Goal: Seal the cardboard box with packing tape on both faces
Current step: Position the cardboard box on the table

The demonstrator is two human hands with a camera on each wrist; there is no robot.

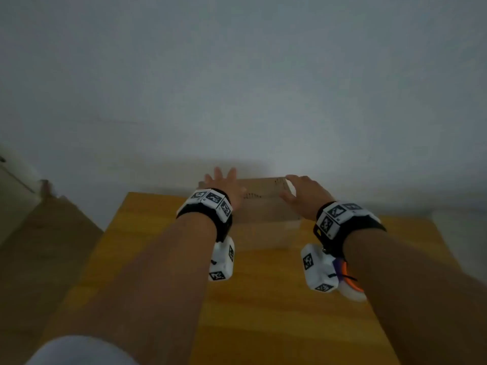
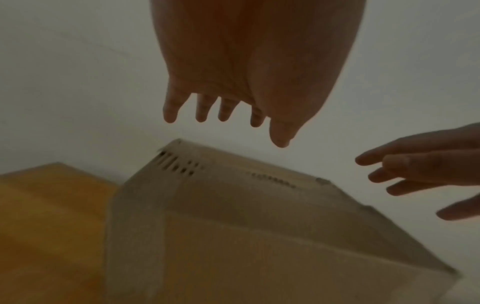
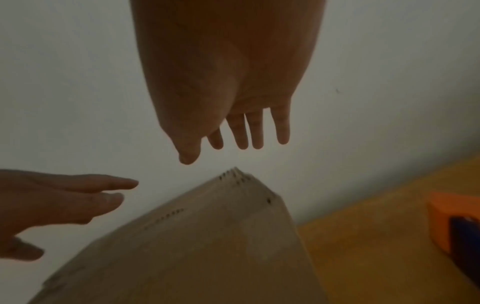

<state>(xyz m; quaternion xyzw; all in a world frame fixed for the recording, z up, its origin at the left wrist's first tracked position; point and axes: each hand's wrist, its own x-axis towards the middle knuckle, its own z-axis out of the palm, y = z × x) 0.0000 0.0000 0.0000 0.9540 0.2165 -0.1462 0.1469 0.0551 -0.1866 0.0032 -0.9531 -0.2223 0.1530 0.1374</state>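
Note:
A brown cardboard box point(image 1: 266, 206) stands at the far edge of the wooden table point(image 1: 263, 299), against the white wall. Its top point(image 2: 233, 195) is closed and carries dark print near the far corners. My left hand point(image 1: 224, 184) hovers over the box's far left corner with fingers spread and straight, holding nothing. My right hand point(image 1: 303, 192) hovers over the far right corner, fingers straight too. In both wrist views a gap shows between the fingertips point(image 2: 200, 115) and the box point(image 3: 207, 236). An orange and dark tape dispenser point(image 3: 457, 226) lies on the table to the right.
The white wall point(image 1: 237, 88) rises directly behind the box. A brown floor point(image 1: 39, 246) lies to the left of the table, a pale surface point(image 1: 458, 233) to the right. The yellow tabletop point(image 1: 263, 325) stretches toward me in front of the box.

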